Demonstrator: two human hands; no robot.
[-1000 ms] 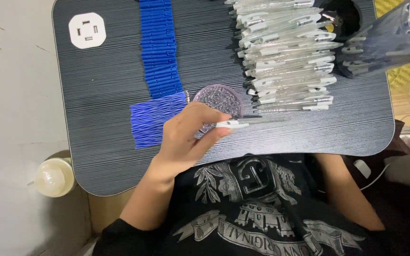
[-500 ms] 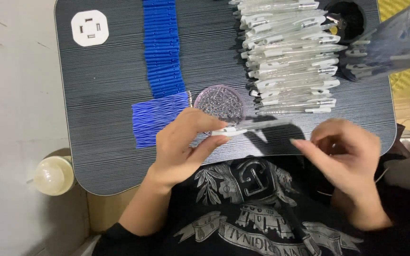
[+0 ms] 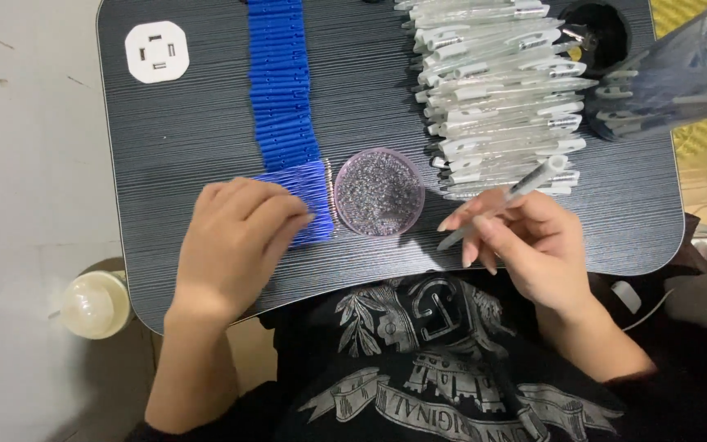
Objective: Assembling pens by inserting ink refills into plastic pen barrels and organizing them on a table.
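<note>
My right hand (image 3: 533,245) holds a clear pen barrel (image 3: 517,192) slanted over the dark striped tray table (image 3: 165,123), just in front of the stack of clear pen barrels (image 3: 501,90). My left hand (image 3: 235,241) lies palm down on a row of thin blue refills (image 3: 312,196), fingertips touching them. Between the hands sits a small round purple dish of tiny springs (image 3: 380,192). A long column of blue parts (image 3: 281,82) runs toward the far edge.
A white square socket plate (image 3: 155,51) lies at the table's far left. A black round cup holder (image 3: 595,29) and transparent tubes (image 3: 689,65) sit at the far right. A pale round lamp or bottle (image 3: 92,304) stands off the left edge, on the floor.
The pen barrel passed from my left hand to my right hand. My left hand moved left onto the blue refills. My right hand came up over the table edge.
</note>
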